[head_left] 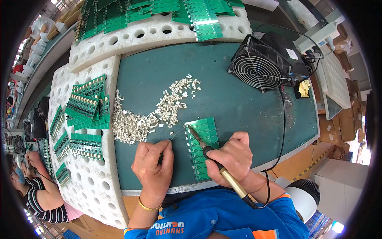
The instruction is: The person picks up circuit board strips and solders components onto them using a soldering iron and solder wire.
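Observation:
My right hand grips a soldering iron with a gold handle, its tip angled onto the upper left corner of a green circuit board panel on the teal mat. Small white connectors line that panel's left edge. Left of it, my left hand pinches a thin solder wire that runs up toward the iron's tip. A loose heap of small white connectors spreads across the mat above and left of my left hand.
Perforated white foam slabs hold stacks of green boards at left and back. A black fan with a trailing cord stands back right. A co-worker sits at far left; cardboard boxes lie beyond the mat's right edge.

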Available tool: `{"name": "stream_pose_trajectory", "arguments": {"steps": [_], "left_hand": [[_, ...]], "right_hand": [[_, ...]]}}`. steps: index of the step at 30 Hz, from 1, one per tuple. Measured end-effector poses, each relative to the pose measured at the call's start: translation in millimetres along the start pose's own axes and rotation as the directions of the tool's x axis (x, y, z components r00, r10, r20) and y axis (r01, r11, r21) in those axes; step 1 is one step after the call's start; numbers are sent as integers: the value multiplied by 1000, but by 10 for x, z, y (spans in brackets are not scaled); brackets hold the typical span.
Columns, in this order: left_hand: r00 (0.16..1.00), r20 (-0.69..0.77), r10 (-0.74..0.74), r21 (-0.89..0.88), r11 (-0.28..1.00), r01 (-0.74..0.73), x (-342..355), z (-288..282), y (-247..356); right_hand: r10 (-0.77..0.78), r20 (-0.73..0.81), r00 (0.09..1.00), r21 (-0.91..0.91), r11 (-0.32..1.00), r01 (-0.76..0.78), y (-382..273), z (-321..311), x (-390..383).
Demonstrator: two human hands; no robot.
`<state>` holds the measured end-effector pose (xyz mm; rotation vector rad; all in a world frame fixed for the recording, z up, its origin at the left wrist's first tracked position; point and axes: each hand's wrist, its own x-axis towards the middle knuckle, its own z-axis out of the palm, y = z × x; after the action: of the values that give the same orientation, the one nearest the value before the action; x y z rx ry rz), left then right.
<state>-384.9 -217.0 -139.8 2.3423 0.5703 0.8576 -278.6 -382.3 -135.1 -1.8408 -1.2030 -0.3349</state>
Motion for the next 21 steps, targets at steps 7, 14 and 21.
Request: {"name": "stream_pose_trajectory", "arguments": {"steps": [7, 14, 21], "left_hand": [[1000, 7, -10, -11, 1000, 10, -2, 4, -3], [1000, 11, -8, -15, 1000, 8, 2, 8, -6], [1000, 19, -13, -28, 1000, 13, -7, 6, -3]], "right_hand": [[0, -5, 1000, 13, 1000, 0, -9, -7, -3], [-19, 12, 1000, 3, 1000, 19, -13, -14, -24], [-22, 32, 999, -2, 1000, 22, -20, -26, -28]]}}
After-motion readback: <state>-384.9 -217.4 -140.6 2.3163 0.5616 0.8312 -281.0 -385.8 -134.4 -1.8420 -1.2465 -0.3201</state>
